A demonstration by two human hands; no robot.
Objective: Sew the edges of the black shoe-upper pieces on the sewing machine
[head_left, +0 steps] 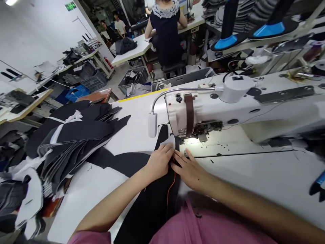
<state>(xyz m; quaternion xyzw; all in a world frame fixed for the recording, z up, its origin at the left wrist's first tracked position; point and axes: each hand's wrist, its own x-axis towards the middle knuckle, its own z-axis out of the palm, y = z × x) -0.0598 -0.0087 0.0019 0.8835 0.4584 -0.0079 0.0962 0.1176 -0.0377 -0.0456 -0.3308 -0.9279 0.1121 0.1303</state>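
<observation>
In the head view, taken as a clock face, the person's left hand (159,162) and right hand (190,171) met near the centre, just toward 6 o'clock of the needle of a white industrial sewing machine (203,108). Both hands lay narrow, with fingers close together and pressed on a black fabric panel (149,206); whether they pinched it or only pressed it flat, I could not tell. The panel ran from under the presser foot (202,138) toward 6 o'clock and down past the table edge. A line of orange stitching (171,189) showed on the stretch nearest the person, which suggested that part was sewn, while the stretch toward the needle showed no clear stitching. A pale patch (167,140) sat by the left fingertips. At 9 o'clock lay a stack of cut black panels (73,135) on the white table (83,200), apparently not yet worked on. A gooseneck lamp (152,124) lit the needle area, and a seated co-worker (166,34) sat at 12 o'clock.
</observation>
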